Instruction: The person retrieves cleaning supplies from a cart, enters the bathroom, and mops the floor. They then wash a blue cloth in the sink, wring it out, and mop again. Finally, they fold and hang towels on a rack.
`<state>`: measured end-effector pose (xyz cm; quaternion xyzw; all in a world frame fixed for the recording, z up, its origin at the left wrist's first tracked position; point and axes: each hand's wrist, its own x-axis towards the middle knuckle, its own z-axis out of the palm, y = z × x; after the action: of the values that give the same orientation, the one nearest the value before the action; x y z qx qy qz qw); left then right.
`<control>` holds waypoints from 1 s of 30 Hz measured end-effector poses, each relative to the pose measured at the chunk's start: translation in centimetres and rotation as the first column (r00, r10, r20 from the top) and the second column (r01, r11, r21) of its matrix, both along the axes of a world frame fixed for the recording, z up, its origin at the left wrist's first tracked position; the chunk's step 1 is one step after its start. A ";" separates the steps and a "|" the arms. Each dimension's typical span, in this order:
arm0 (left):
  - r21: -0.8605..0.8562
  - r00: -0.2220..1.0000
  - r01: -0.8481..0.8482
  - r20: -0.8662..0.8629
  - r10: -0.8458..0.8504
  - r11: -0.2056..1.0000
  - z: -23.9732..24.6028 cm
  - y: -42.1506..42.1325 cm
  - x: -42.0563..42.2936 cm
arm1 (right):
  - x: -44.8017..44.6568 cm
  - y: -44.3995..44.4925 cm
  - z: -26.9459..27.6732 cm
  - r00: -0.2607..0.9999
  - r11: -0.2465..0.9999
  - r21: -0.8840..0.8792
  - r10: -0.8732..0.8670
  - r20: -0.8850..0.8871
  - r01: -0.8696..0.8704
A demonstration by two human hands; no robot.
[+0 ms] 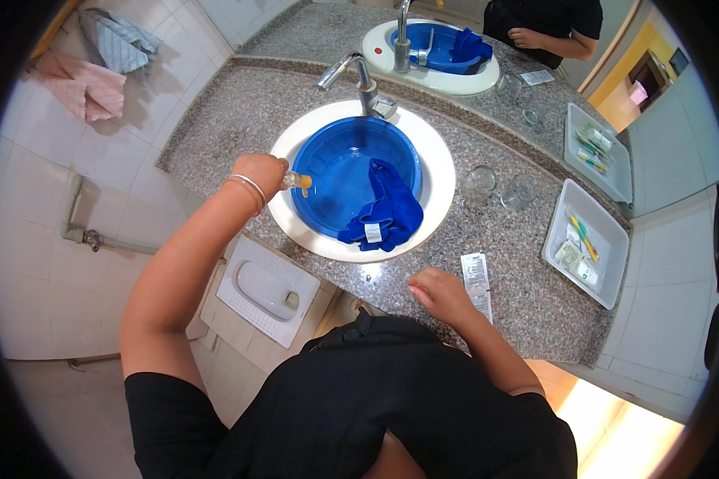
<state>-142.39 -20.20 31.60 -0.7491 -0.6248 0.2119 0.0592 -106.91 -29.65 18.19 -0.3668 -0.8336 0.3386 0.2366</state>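
My left hand [260,175], with a silver bangle at its wrist, grips a small clear bottle [296,179] with a yellow-orange top. The bottle lies tilted on its side, its top over the left rim of a blue plastic basin [417,157]. That basin sits in the white oval washbasin [442,173] and holds some water. A dark blue cloth [395,206] with a white tag hangs over the basin's near right rim, partly inside. My right hand [436,291] rests loosely curled at the counter's front, beside foil-like printed packets [476,276], and appears to hold nothing.
A chrome faucet [365,90] stands behind the washbasin. Two clear glasses [482,179] are on the granite counter [215,114]. At the right, a white tray [618,254] holds toothbrushes and packets. A mirror borders the back. A squat toilet [269,290] is below left; pink and grey cloths [84,87] hang at the left wall.
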 end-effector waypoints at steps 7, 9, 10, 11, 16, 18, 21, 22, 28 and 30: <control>-0.016 0.999 -0.025 -0.028 0.025 1.000 0.0 -0.1 0.9 | 0.6 -0.4 -0.4 1.000 1.000 -0.001 -0.008 -0.016 0.008; -0.005 1.000 -0.019 -0.016 0.019 1.000 0.0 -0.1 1.1 | 0.9 -0.5 -0.5 1.000 1.000 -0.004 -0.012 -0.008 0.012; -0.002 1.000 -0.017 -0.004 0.017 1.000 -0.1 -0.1 1.2 | 1.0 -0.5 -0.5 1.000 1.000 -0.009 -0.015 -0.005 0.015; 0.004 1.000 -0.021 0.004 0.020 1.000 -0.1 0.0 1.2 | 1.0 -0.6 -0.6 1.000 1.000 -0.015 -0.018 -0.011 0.018; 0.033 0.993 -0.089 0.077 0.087 0.995 -0.1 0.1 1.4 | 1.5 -0.7 -0.8 1.000 1.000 -0.014 -0.027 -0.008 0.026; 0.024 0.990 -0.123 0.079 0.121 0.992 -0.1 0.0 1.2 | 1.6 -0.8 -0.8 1.000 0.999 -0.020 -0.030 -0.005 0.030; -0.001 0.958 -0.199 0.213 0.194 0.980 -0.7 -0.2 0.3 | 1.8 -0.9 -0.9 0.999 0.999 -0.029 -0.029 -0.014 0.029; -0.002 0.935 -0.229 0.278 0.220 0.973 -1.1 -0.3 -0.2 | 1.9 -0.9 -0.9 0.999 0.999 -0.029 -0.029 -0.013 0.029; -0.500 0.013 -0.436 0.828 0.560 0.748 -6.4 -2.6 -2.5 | 1.7 -0.9 -0.3 0.999 0.999 -0.030 -0.023 -0.035 0.022; -0.579 -0.401 -0.344 0.802 0.442 0.739 -8.6 -4.7 -1.7 | 1.4 -0.9 0.3 0.998 0.997 -0.069 -0.029 -0.059 0.024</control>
<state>-144.07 -24.94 23.03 -0.3466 -0.6485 -0.4090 -0.5405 -105.55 -30.51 18.53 -0.3754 -0.8091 0.3747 0.2531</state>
